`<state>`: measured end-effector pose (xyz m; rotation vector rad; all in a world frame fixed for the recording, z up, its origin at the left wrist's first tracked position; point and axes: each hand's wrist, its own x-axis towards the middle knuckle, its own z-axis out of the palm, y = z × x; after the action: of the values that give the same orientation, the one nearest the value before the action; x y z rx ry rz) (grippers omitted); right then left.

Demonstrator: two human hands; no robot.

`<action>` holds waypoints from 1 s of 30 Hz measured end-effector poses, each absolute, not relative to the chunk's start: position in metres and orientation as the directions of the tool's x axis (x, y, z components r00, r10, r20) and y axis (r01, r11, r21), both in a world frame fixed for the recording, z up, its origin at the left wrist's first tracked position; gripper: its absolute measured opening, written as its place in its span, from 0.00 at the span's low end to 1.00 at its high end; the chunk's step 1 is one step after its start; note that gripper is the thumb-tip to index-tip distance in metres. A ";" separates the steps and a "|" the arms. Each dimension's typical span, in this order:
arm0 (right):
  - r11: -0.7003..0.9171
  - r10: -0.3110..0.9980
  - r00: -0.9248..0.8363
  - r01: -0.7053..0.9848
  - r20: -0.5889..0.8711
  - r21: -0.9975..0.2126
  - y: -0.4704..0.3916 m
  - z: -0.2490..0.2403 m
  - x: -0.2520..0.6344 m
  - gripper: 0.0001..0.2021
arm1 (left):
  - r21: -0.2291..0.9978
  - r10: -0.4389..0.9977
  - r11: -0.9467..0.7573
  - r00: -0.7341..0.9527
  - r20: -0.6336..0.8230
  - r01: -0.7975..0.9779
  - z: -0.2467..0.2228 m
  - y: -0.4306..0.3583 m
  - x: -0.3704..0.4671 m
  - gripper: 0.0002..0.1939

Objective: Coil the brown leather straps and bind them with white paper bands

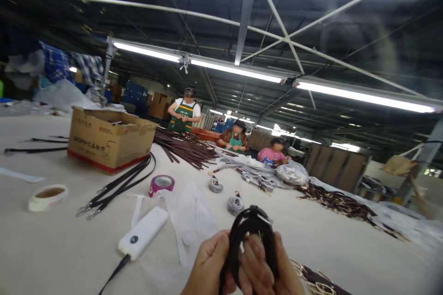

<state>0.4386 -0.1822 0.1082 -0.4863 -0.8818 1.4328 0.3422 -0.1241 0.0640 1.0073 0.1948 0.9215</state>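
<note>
Between left hand [209, 265] and right hand [265, 269], both pinching a coiled dark strap [251, 233], the loop, seemingly loosely held, could spring open toward the power bank [143, 233] left of the grip.

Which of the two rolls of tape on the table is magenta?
The roll of tape nearer the middle, beside the black straps in front of the cardboard box. The other roll, far left, is cream-white.
</note>
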 end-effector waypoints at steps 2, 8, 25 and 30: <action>0.221 0.963 0.019 -0.631 0.270 -0.744 -0.175 0.098 0.436 0.23 | 0.754 0.739 0.233 0.616 0.273 -0.614 0.063 -0.123 0.343 0.31; 0.314 0.913 0.039 -0.700 0.405 -0.641 -0.153 0.082 0.428 0.22 | 0.702 0.788 0.285 0.577 0.217 -0.653 0.060 -0.122 0.339 0.30; 0.625 0.778 -0.087 0.216 0.622 -0.750 -0.146 0.058 0.424 0.24 | 0.576 0.760 0.493 0.645 0.080 -0.652 0.055 -0.121 0.314 0.15; 0.654 0.751 -0.253 0.416 0.610 -0.632 -0.163 0.056 0.431 0.26 | 0.640 0.624 0.612 0.781 -0.029 -0.465 0.062 -0.122 0.289 0.09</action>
<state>0.4312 -0.1631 0.0559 -0.9214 -1.8840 0.4248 0.2893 -0.1223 0.0619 0.6580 0.2604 0.6360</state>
